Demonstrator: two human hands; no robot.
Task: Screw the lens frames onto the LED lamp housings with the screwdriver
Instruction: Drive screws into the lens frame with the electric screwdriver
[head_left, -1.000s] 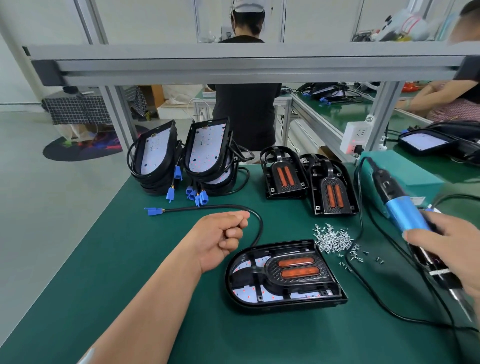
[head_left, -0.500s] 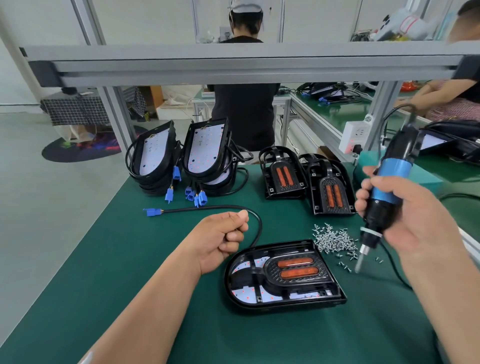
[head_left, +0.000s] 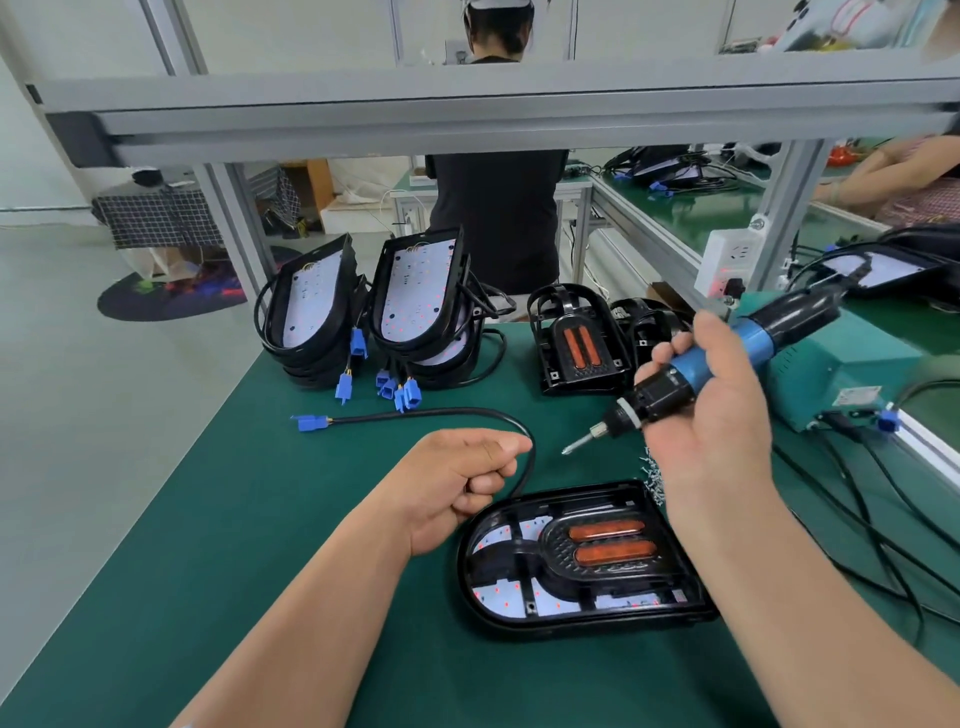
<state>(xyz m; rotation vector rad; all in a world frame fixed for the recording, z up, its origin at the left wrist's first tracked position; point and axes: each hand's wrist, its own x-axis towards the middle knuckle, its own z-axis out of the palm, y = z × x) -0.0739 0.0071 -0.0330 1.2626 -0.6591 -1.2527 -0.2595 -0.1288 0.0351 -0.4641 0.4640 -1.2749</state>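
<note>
"2 stacks of bare LED housings (head_left: 311, 312) stand on edge at the far left of the green mat (head_left: 234, 545). Purpose?"

"Work waiting its turn, I judge, and upright to save room. Next, the left hand (head_left: 457, 483). It is a curled fist just beside 1 lamp housing (head_left: 519, 626), gripping nothing I can see. It may hide screws, but I cannot tell."

"And that housing?"

"Flat on the mat near centre, with the lens frame (head_left: 597, 551) seated in it, face up for driving. I see no screw started. Spare frames (head_left: 576, 343) lean farther back."

"The tool?"

"The screwdriver (head_left: 685, 373) is in the air, apart from the housing, with its bit slanting down-left. The right hand (head_left: 711, 415) wraps tightly round its barrel. Loose screws (head_left: 652, 473) lie on the mat, partly hidden by that hand, within easy reach. The teal supply box (head_left: 841, 364) sits at the right."
</note>
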